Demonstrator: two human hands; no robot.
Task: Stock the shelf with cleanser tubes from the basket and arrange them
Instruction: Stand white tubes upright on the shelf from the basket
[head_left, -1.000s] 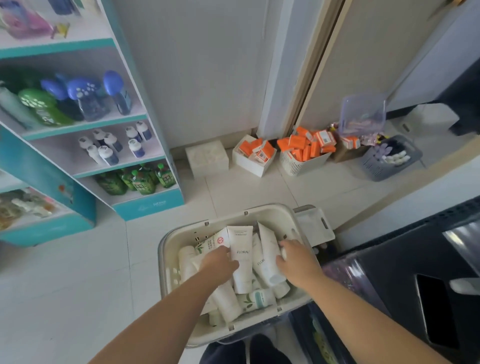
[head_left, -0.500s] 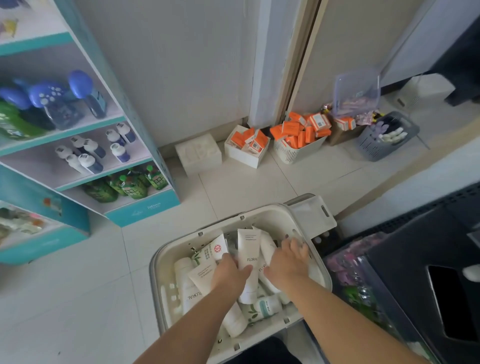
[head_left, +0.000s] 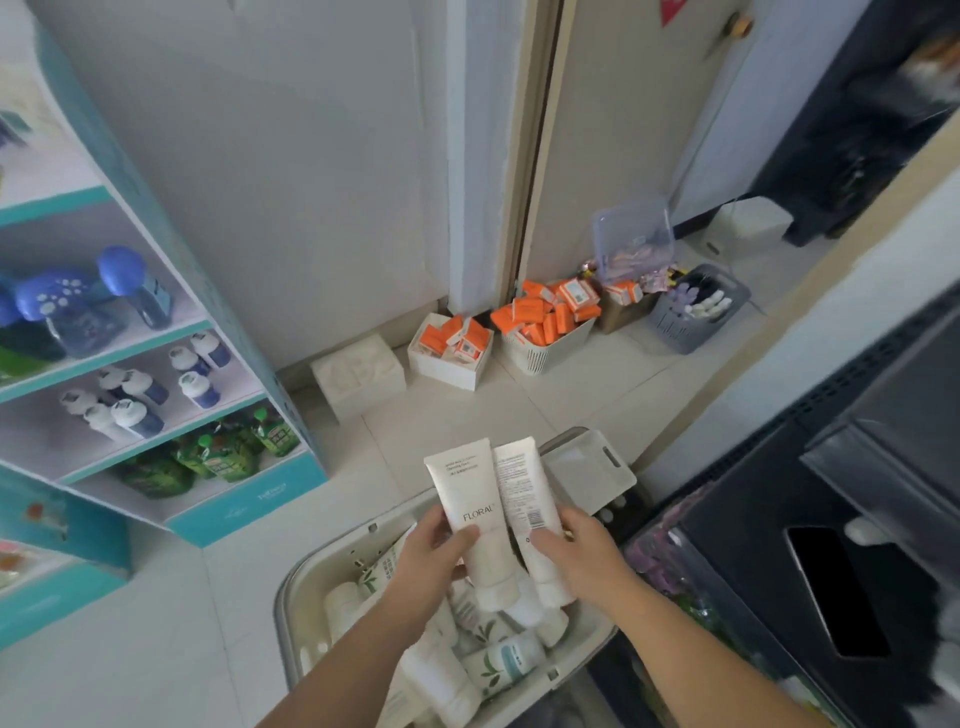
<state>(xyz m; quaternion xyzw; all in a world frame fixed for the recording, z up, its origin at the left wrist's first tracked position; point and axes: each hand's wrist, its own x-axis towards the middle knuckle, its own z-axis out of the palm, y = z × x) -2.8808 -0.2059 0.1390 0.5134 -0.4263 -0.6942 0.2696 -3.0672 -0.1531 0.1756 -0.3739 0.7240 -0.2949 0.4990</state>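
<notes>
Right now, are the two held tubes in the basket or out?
Out: the left hand holds the FLORAL tube, the right hand the barcode-side tube, both held over the basket, caps down.

Two white tubes were held side by side, caps down, above the basket (head_left: 322, 564). The left tube (head_left: 467, 488), marked FLORAL, was gripped by the left hand (head_left: 434, 551). The right tube (head_left: 519, 483), barcode side shown, was gripped by the right hand (head_left: 582, 556). Further tubes (head_left: 498, 665) were seen lying in the basket. The shelf (head_left: 249, 499) was located at the left.
</notes>
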